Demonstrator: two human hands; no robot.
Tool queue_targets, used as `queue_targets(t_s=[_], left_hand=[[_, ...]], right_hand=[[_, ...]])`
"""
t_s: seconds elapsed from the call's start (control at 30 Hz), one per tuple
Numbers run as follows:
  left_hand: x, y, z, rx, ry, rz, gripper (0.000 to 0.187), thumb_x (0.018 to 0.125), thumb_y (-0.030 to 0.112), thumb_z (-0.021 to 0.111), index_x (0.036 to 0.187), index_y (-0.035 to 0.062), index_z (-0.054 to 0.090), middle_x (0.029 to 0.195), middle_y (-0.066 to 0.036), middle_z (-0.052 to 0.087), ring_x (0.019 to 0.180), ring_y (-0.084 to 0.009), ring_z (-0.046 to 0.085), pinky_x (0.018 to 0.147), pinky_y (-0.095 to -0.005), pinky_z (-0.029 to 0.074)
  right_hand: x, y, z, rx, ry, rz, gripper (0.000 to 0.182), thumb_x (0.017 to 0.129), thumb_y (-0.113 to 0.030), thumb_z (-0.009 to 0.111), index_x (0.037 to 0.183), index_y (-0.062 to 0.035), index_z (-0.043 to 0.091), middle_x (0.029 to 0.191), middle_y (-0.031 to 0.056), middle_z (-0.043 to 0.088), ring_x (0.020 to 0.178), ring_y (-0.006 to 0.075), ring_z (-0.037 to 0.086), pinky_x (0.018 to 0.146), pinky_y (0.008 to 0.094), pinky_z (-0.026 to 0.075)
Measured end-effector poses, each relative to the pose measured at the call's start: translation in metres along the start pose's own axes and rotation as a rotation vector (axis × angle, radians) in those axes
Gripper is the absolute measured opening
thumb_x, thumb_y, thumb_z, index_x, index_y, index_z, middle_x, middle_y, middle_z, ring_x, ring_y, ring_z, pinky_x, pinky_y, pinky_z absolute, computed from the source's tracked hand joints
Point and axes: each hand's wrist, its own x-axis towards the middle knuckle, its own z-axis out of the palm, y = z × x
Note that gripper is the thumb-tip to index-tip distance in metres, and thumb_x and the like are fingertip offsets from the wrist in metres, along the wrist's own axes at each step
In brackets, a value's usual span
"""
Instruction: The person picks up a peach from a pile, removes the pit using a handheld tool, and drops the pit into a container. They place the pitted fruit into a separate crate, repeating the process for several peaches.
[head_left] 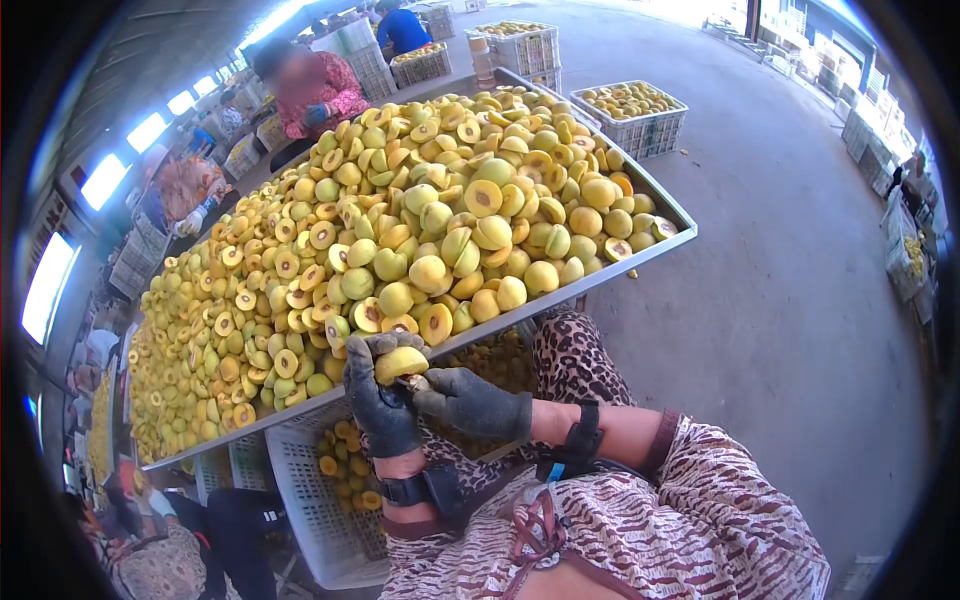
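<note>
My left hand, in a dark glove, is closed round a yellow peach half at the near edge of the heaped table. My right hand, gloved in the same dark material, is shut close against that half. Its thumb and fingers pinch something small at the underside of the fruit, where a brownish bit shows. I cannot tell whether this is a pit or the tip of a tool. Just beyond both hands lies a big heap of peaches, many cut in half with their brown centres showing.
A metal-rimmed table bears the heap. Below it, by my legs, stands a white plastic crate with peach halves inside. Filled crates stand beyond. Co-workers sit along the far side and left.
</note>
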Motion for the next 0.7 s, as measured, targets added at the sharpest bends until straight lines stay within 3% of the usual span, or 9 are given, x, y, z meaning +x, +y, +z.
queue_targets(t_s=[0.07,0.17,0.3,0.4,0.47,0.5,0.57,0.67,0.7], left_hand=[[-0.008,0.003,0.013,-0.009,0.064,0.011,0.040,0.103,0.038,0.046,0.096,0.0012,0.059,0.091,-0.014,0.064,0.083,-0.0258,0.065,0.079,-0.0373,0.055],[-0.005,0.002,0.003,0.200,0.079,0.120,0.040,0.103,0.038,0.047,0.095,0.0003,0.059,0.089,-0.013,0.064,0.081,-0.0229,0.064,0.076,-0.0355,0.054],[-0.009,0.012,0.003,0.785,-0.026,0.408,0.040,0.102,0.036,0.049,0.091,-0.0011,0.061,0.089,-0.013,0.064,0.077,-0.0199,0.061,0.071,-0.0328,0.051],[-0.023,0.017,0.008,0.457,-0.057,0.251,0.040,0.102,0.034,0.047,0.085,-0.0002,0.058,0.084,-0.015,0.064,0.075,-0.0230,0.062,0.072,-0.0349,0.052],[-0.030,0.015,0.012,0.229,-0.093,0.149,0.041,0.103,0.034,0.044,0.080,0.0024,0.053,0.083,-0.016,0.064,0.075,-0.0259,0.063,0.071,-0.0370,0.053],[-0.034,0.013,0.013,0.243,-0.071,0.152,0.041,0.103,0.034,0.044,0.080,0.0024,0.053,0.083,-0.016,0.064,0.075,-0.0259,0.063,0.071,-0.0370,0.053],[-0.038,0.012,0.008,0.070,-0.042,0.066,0.040,0.104,0.037,0.044,0.081,0.0039,0.052,0.083,-0.014,0.063,0.075,-0.0266,0.063,0.071,-0.0384,0.054],[-0.036,0.016,-0.017,-0.347,0.036,-0.181,0.043,0.103,0.044,0.044,0.082,0.0077,0.054,0.082,-0.010,0.061,0.078,-0.0282,0.063,0.073,-0.0426,0.056],[-0.037,0.020,-0.031,-0.271,0.047,-0.158,0.043,0.102,0.045,0.046,0.084,0.0078,0.056,0.082,-0.010,0.061,0.080,-0.0289,0.063,0.074,-0.0442,0.057]], right_hand=[[0.000,-0.012,-0.001,0.448,-0.112,0.263,0.029,0.097,-0.023,0.057,0.098,0.0055,0.064,0.085,0.0078,0.067,0.078,0.0146,0.057,0.071,0.0335,0.048],[-0.005,-0.019,0.004,0.524,-0.108,0.347,0.030,0.099,-0.023,0.056,0.107,0.0042,0.064,0.089,-0.0004,0.063,0.082,0.0085,0.053,0.072,0.0285,0.047],[-0.014,-0.028,0.003,0.549,-0.176,0.416,0.029,0.099,-0.023,0.056,0.108,0.0027,0.063,0.089,-0.0003,0.062,0.081,0.0081,0.053,0.072,0.0272,0.047],[-0.021,-0.030,-0.007,0.488,-0.242,0.197,0.028,0.099,-0.024,0.056,0.108,0.0018,0.062,0.089,-0.0017,0.061,0.078,0.0088,0.053,0.070,0.0288,0.047],[-0.026,-0.032,-0.016,0.698,-0.409,0.521,0.027,0.099,-0.024,0.056,0.109,0.0009,0.060,0.086,-0.0005,0.062,0.075,0.0105,0.053,0.067,0.0318,0.047],[-0.028,-0.024,-0.018,0.707,-0.432,0.529,0.027,0.099,-0.024,0.056,0.109,0.0009,0.060,0.086,-0.0005,0.062,0.075,0.0105,0.053,0.067,0.0318,0.047],[-0.031,0.001,-0.007,0.243,-0.382,0.002,0.027,0.098,-0.022,0.056,0.114,-0.0008,0.058,0.081,0.0074,0.065,0.070,0.0190,0.061,0.063,0.0356,0.047],[-0.023,-0.014,-0.008,0.066,-0.463,-0.197,0.027,0.095,-0.019,0.057,0.117,-0.0034,0.056,0.077,0.0208,0.063,0.071,0.0410,0.063,0.060,0.0442,0.048],[-0.022,-0.016,-0.006,-0.024,-0.504,-0.224,0.023,0.095,-0.020,0.058,0.111,-0.0033,0.055,0.074,0.0192,0.063,0.068,0.0402,0.063,0.059,0.0455,0.047]])
